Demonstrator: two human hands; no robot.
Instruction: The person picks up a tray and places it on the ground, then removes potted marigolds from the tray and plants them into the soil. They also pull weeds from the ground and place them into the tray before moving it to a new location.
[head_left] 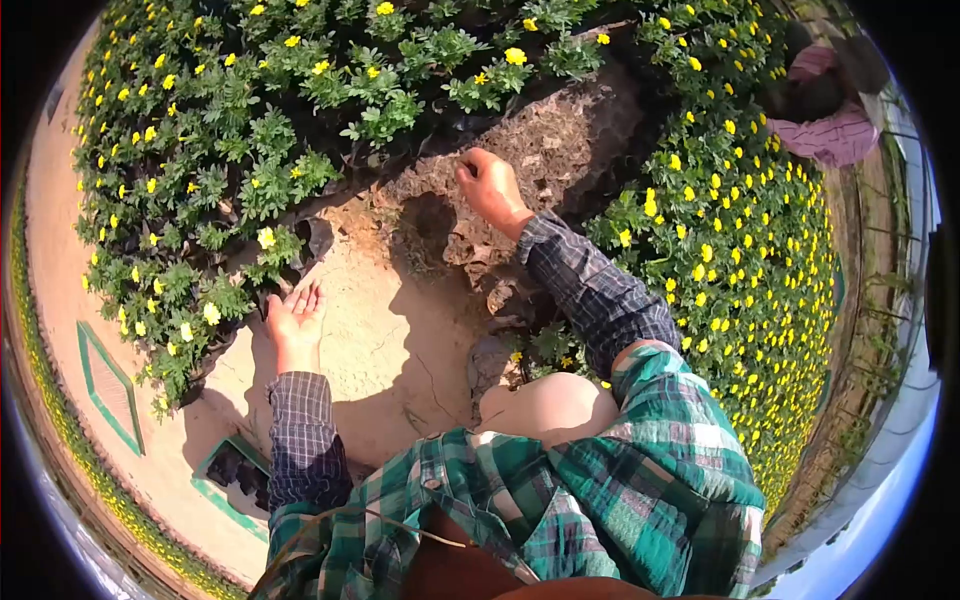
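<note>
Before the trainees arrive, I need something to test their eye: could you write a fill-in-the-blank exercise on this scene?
1. The flowers are ____ in colour.
2. The left hand is turned palm ____.
3. Of that hand and the right hand, the ____ one is nearer the co-worker.
Missing words: yellow; up; right.

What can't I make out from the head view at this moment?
All in the head view:
Right hand: whether it holds anything; its curled fingers hide the palm.
Plants: most bases, hidden by their own dense leaves.
Lower green crate: its dark contents, too small and shadowed to identify.
Co-worker: hands can't be told apart; small and shadowed near the view's edge.
</note>
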